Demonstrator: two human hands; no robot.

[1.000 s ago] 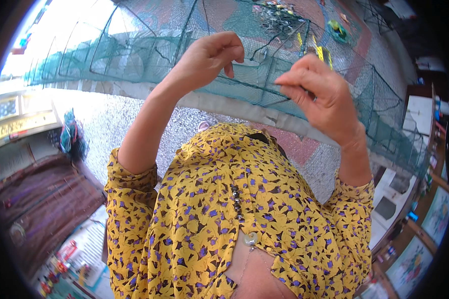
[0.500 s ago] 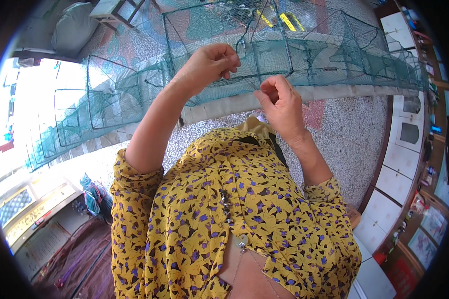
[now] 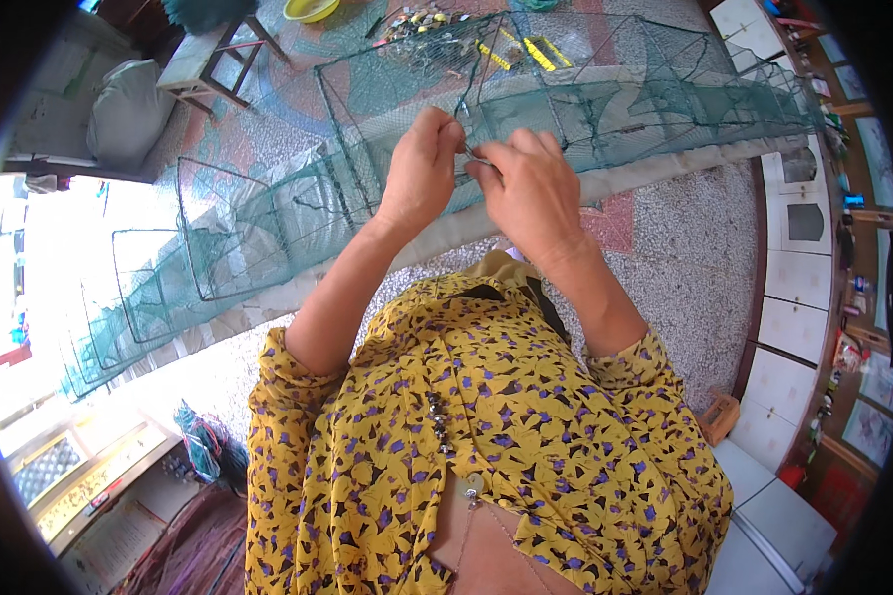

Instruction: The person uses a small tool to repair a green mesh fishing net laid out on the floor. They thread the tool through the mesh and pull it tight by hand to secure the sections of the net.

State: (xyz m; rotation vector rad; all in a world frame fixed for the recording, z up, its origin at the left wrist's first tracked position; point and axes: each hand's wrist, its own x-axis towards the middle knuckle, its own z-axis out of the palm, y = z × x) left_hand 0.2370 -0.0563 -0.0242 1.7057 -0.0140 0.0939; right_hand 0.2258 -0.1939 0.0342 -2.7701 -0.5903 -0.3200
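A long green net trap [image 3: 407, 159] with dark square frames stretches from left to right in front of me, mesh hanging between the frames. My left hand [image 3: 422, 174] is raised over the middle of the netting, its fingers closed in a pinch. Close beside it, my right hand [image 3: 534, 193] is also pinched, back of the hand upward. A small, thin dark piece [image 3: 472, 153] shows between the two sets of fingertips; its kind is too small to make out. Whether the fingers also catch the mesh behind them, I cannot tell.
A pale band [image 3: 486, 214] edges the net's near side. Beyond lie yellow strips [image 3: 546, 53] and a heap of small items [image 3: 427, 25]. At far left are a stool [image 3: 203, 69] and a stuffed sack [image 3: 129, 114]. White cabinets [image 3: 799, 317] line the right.
My hands, apart before, have come together at the fingertips. The right hand has turned palm down and moved left. My view has shifted, showing more floor beyond the net.
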